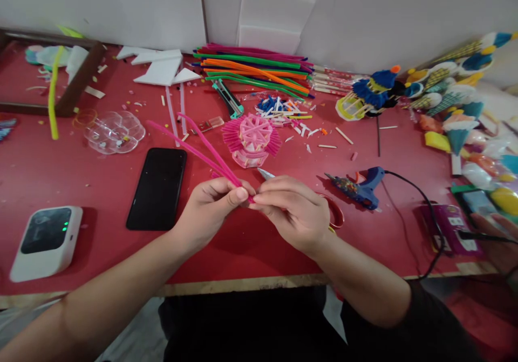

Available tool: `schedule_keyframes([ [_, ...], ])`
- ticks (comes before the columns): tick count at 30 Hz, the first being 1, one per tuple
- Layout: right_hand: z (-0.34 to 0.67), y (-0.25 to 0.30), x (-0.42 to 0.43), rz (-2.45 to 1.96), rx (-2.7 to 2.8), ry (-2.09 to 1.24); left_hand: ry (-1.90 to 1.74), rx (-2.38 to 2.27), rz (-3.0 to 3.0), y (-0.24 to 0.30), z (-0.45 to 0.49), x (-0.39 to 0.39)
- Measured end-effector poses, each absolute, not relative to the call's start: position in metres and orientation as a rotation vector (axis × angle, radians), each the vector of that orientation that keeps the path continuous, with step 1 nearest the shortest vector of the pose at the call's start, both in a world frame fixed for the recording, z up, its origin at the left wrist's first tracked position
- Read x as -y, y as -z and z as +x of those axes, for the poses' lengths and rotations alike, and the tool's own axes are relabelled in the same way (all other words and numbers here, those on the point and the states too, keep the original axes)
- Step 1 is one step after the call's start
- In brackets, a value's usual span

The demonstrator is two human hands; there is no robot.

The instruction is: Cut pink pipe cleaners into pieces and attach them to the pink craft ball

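Observation:
My left hand [212, 205] is closed, pinching several pink pipe cleaners [210, 157] between thumb and fingers. Their long ends fan out up and to the left. The fingers of my right hand [297, 211] are closed around the lower ends of the same pipe cleaners, right beside my left thumb. A pair of scissors [335, 211] with red handles is partly hidden by my right hand; its blade tip shows past the knuckles. Just beyond both hands stands a pink pipe-cleaner craft piece [253, 139] with fringed sides and stick supports.
A black phone [157, 189] and white device [46, 243] lie left. A hot glue gun [358, 186] with a cord is at right. Behind are coloured pipe cleaners [254, 70], a utility knife [227, 98] and a blue-yellow craft [366, 95]. Another person's hand [499, 238] shows at the right edge.

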State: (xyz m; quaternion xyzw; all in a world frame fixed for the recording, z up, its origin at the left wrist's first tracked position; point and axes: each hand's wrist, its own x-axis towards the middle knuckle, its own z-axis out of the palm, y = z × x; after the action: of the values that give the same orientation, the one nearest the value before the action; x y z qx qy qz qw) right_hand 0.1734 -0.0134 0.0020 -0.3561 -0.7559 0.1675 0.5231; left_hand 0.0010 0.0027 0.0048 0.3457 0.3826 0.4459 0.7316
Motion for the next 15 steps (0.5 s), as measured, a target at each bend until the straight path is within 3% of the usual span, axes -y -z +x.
schedule_keyframes([
  [15, 0.1735, -0.0014, 0.0098, -0.841, 1.793, -0.568, -0.897, -0.875, 1.101, -0.0027, -0.0075, -0.0077],
])
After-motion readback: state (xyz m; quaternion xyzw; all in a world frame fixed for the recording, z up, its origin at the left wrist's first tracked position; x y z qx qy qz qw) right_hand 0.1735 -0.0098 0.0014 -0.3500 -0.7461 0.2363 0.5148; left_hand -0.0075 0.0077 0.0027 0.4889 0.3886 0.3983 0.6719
